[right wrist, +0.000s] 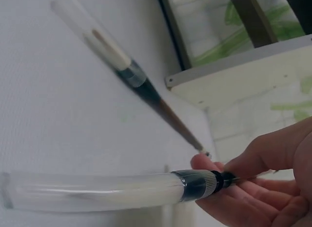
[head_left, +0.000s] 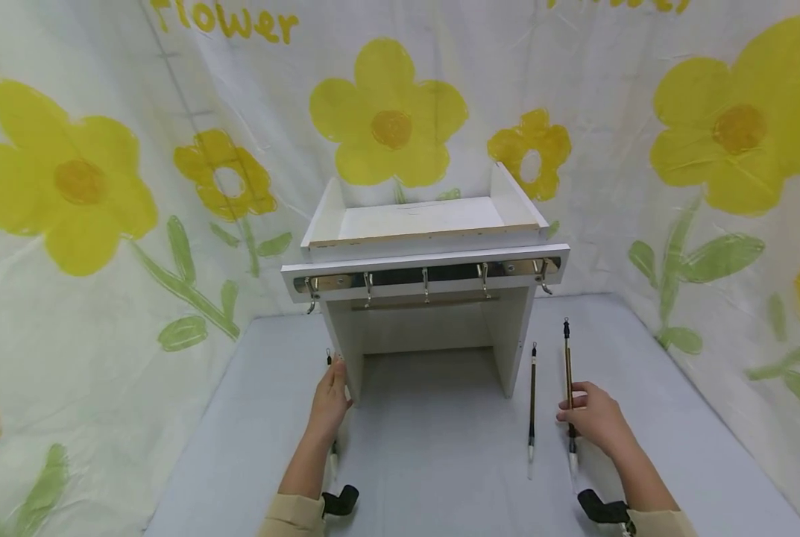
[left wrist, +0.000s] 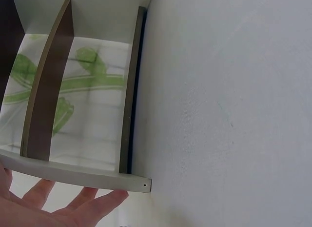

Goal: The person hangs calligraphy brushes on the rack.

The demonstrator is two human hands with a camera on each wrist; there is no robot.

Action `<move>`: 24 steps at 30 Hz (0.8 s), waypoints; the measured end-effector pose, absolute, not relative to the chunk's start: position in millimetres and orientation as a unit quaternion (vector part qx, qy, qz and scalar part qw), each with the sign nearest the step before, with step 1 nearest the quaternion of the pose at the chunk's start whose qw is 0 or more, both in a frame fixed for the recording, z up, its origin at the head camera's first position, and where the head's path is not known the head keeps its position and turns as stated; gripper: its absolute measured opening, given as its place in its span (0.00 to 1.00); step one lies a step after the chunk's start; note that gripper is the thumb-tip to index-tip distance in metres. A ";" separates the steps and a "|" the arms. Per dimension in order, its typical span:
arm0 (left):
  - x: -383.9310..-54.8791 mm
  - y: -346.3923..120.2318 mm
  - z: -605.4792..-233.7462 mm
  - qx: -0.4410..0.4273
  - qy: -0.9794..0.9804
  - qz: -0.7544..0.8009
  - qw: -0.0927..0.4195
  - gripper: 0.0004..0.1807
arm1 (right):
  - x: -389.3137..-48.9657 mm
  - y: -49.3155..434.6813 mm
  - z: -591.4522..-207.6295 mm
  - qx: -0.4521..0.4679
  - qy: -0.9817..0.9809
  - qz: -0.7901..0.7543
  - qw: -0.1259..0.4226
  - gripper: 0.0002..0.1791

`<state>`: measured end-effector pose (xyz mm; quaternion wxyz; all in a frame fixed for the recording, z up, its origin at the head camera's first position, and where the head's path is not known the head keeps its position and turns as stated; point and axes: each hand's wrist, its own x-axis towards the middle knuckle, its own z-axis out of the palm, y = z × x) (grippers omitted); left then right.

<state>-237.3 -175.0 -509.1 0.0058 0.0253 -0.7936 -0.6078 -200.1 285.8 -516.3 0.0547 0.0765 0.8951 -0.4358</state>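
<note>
My right hand (head_left: 594,418) pinches a calligraphy brush (head_left: 568,358) between thumb and fingers. Its white bristles sit under a long clear cap (right wrist: 97,192). To its left, a second capped calligraphy brush (head_left: 532,395) lies on the table. With its fingertips against the outer face of the left side panel, my left hand (head_left: 329,403) touches a white rack (head_left: 426,253); in the left wrist view the fingers (left wrist: 100,206) are spread along that panel. Another brush (head_left: 334,459) lies partly hidden behind this hand and forearm.
Across the rack's front runs a metal strip with several hooks (head_left: 426,285), and an open tray (head_left: 426,212) forms its top. The pale table (head_left: 433,462) ends at a hanging cloth (head_left: 594,67) painted with yellow flowers. Black wrist mounts (head_left: 341,501) sit near both sleeves.
</note>
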 end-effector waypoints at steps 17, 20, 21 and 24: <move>-240.1 -174.2 -512.0 0.027 -0.785 -0.618 0.016 0.44 | -176.7 259.9 -482.3 0.033 0.873 -0.483 -0.056 0.32; -240.1 -173.9 -512.6 0.028 -0.785 -0.618 0.018 0.44 | -172.4 256.3 -476.8 0.028 0.874 -0.479 -0.078 0.31; -240.1 -173.9 -512.7 0.031 -0.785 -0.618 0.018 0.44 | -170.8 255.3 -475.1 0.026 0.875 -0.476 -0.086 0.31; -239.6 -174.4 -513.6 0.026 -0.784 -0.620 0.020 0.43 | -165.6 252.0 -470.4 0.019 0.876 -0.468 -0.110 0.31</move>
